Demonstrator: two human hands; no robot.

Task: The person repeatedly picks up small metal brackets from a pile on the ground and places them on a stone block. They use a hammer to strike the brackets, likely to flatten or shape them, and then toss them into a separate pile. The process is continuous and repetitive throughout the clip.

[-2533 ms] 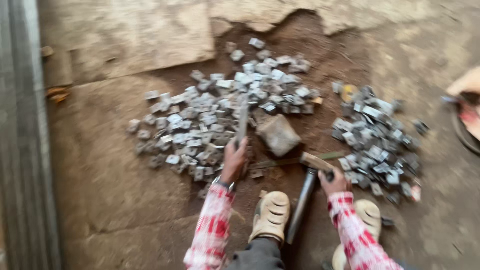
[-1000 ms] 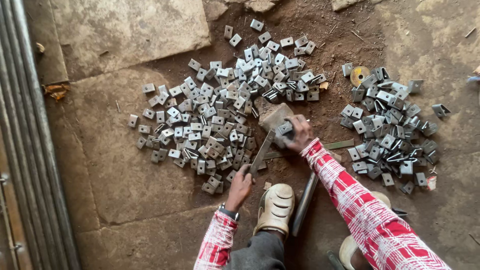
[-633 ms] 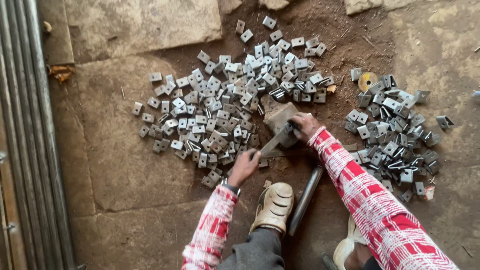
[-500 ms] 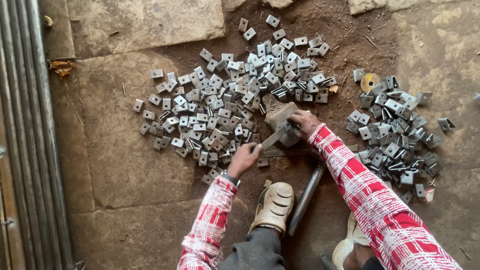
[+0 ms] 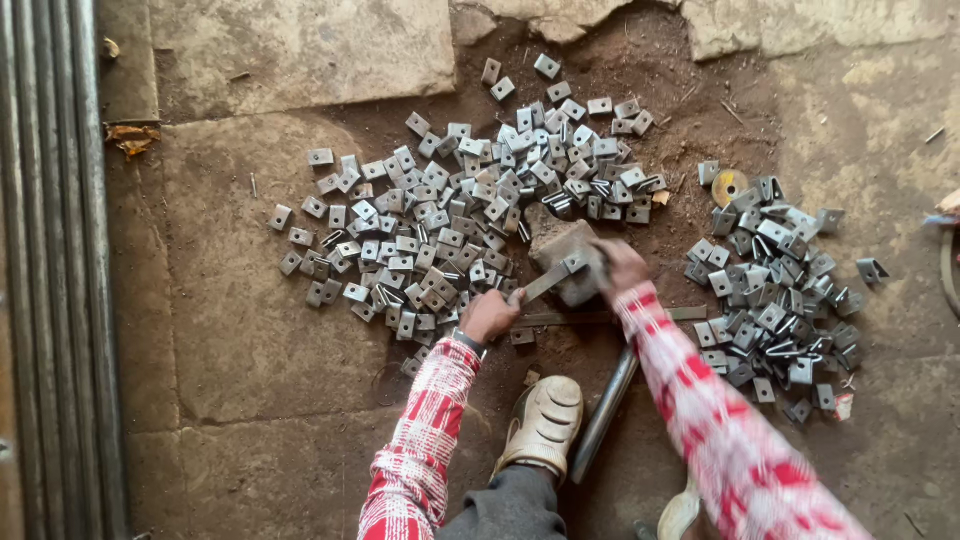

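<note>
My left hand (image 5: 490, 314) grips the near end of a flat metal bar (image 5: 548, 281) that slants up to a grey stone block (image 5: 566, 258) on the dirt floor. My right hand (image 5: 620, 266) rests on the block's right side, fingers closed at the bar's far tip, where a small metal piece lies; whether it pinches that piece I cannot tell. A big heap of small square metal pieces (image 5: 450, 210) lies to the left of the block, a second heap (image 5: 775, 290) to the right. Both sleeves are red-and-white checked.
A dark metal pipe (image 5: 603, 410) lies beside my beige shoe (image 5: 545, 425). Long metal rails (image 5: 50, 270) run along the left edge. A yellow round disc (image 5: 729, 186) sits at the top of the right heap. Cracked stone slabs (image 5: 300, 50) lie beyond.
My right hand left the hammer handle near my shoe and reached up onto the stone block. My left hand slid back and took hold of the bar's near end.
</note>
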